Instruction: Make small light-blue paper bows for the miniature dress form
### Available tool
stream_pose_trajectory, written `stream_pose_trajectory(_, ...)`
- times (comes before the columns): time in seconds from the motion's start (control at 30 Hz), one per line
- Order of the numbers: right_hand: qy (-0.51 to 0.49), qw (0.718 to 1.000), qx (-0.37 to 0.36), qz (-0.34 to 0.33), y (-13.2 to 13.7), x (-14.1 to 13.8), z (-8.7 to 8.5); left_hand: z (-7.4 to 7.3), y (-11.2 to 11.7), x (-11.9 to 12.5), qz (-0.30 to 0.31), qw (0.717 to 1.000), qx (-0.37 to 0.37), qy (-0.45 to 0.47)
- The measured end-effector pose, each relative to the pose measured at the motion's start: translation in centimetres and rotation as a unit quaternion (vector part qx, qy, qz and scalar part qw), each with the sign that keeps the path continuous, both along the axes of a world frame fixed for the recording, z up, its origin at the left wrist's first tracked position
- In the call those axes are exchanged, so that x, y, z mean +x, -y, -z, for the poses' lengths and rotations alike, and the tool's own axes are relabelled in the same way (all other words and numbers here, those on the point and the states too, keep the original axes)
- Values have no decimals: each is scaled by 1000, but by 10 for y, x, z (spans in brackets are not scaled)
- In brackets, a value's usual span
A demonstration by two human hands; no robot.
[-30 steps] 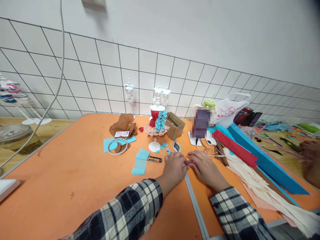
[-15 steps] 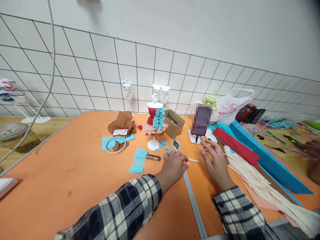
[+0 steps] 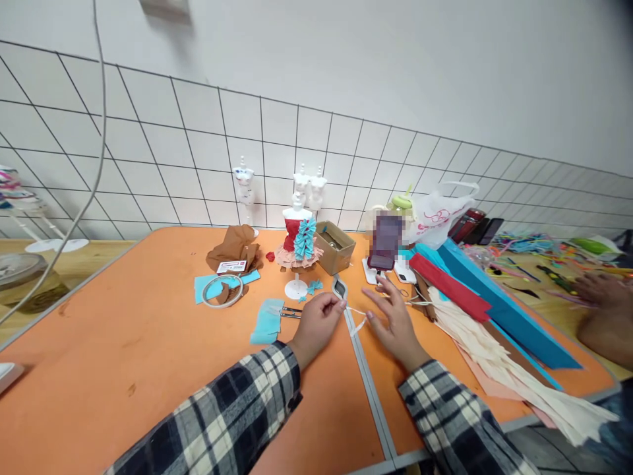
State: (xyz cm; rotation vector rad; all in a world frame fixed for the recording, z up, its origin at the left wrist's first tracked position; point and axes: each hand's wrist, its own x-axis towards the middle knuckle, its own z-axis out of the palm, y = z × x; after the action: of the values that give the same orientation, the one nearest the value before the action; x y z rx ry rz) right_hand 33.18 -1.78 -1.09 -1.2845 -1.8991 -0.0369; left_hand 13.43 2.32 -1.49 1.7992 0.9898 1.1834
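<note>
My left hand [image 3: 319, 323] is closed in a pinch, thumb against forefinger, on one end of a thin white strip [image 3: 358, 327]. The strip runs right and folds down over the grey seam of the table. Beside its other end, my right hand [image 3: 395, 323] has its fingers spread; whether the thumb touches the strip, I cannot tell. Behind my hands stands a small white dress form [image 3: 297, 212] wearing a dress [image 3: 295, 244] with red top, blue ruffles and pink skirt. Small thread snips [image 3: 291, 313] lie on blue crepe paper [image 3: 267, 323] left of my left hand.
A cardboard box [image 3: 335, 249] and a phone [image 3: 386, 241] on a stand are at the back. Crepe paper strips [image 3: 475, 343] cover the right side. A white ring [image 3: 222, 291] and brown paper [image 3: 235, 247] lie left. Another person's hand [image 3: 601, 290] is far right.
My hands have come nearer each other, and the white strip now hangs between them. The view has shifted slightly to the right.
</note>
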Motion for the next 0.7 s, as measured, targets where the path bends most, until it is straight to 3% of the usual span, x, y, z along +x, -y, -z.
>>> stream_pose_trajectory(0.2, -12, 993, 38, -111, -2, -77, -12, -3, 15, -79, 96, 989, -92, 57)
stream_pose_trajectory(0.33, -64, 987, 49, -136, -8, -132, -13, -6, 16, -121, 68, 989, -96, 89)
stream_pose_trajectory(0.47, -132, 980, 38, -143, -12, -155, -6, -11, 13, -135, 35, 992, -92, 84)
stream_pose_trajectory(0.7, -176, 970, -43, -162, -10, -147, 1, -11, 12, -131, 79, 993, -76, 36)
